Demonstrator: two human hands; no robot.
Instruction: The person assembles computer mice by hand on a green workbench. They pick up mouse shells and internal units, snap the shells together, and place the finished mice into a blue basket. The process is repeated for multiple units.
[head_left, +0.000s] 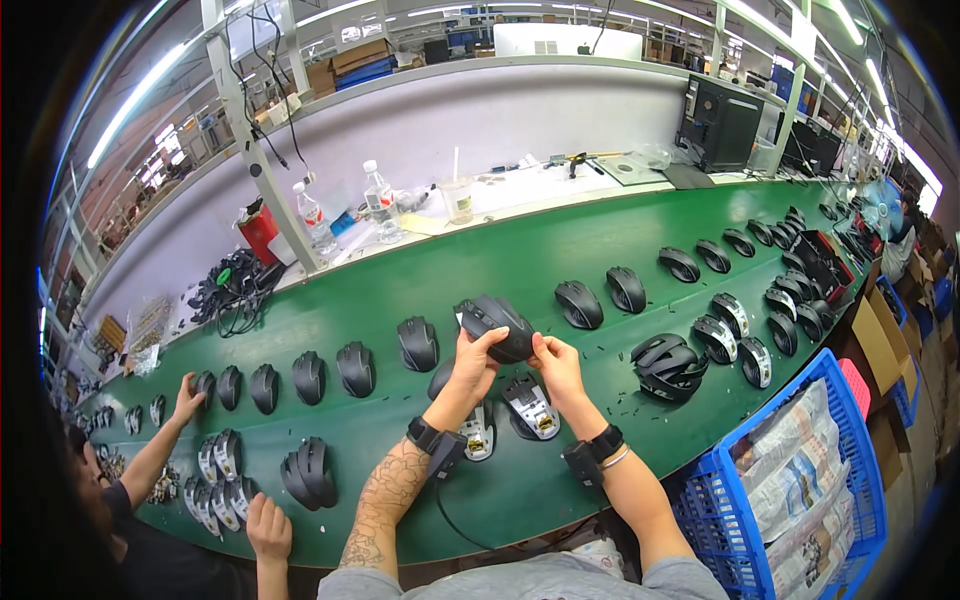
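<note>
Above the green bench I hold a black computer mouse (492, 318). My left hand (474, 368) grips its near left side, thumb on top. At its right end, the fingertips of my right hand (560, 368) are pinched against the shell. Beneath my hands lies an opened mouse (530, 408) with its pale inside showing, and a second opened mouse (480, 435) sits beside it, partly hidden by my left wrist. Black bands with small boxes are strapped round both wrists. To the left stands a finished-looking black mouse (418, 343); two more are to the right.
Rows of mice run along the green bench (480, 255). Stacked black shells (668, 366) lie right, near a blue basket (720, 500) of wrapped packs. At left, a co-worker's hand (186, 400) touches a mouse. Bottles (381, 203) and a cup (458, 200) line the back ledge.
</note>
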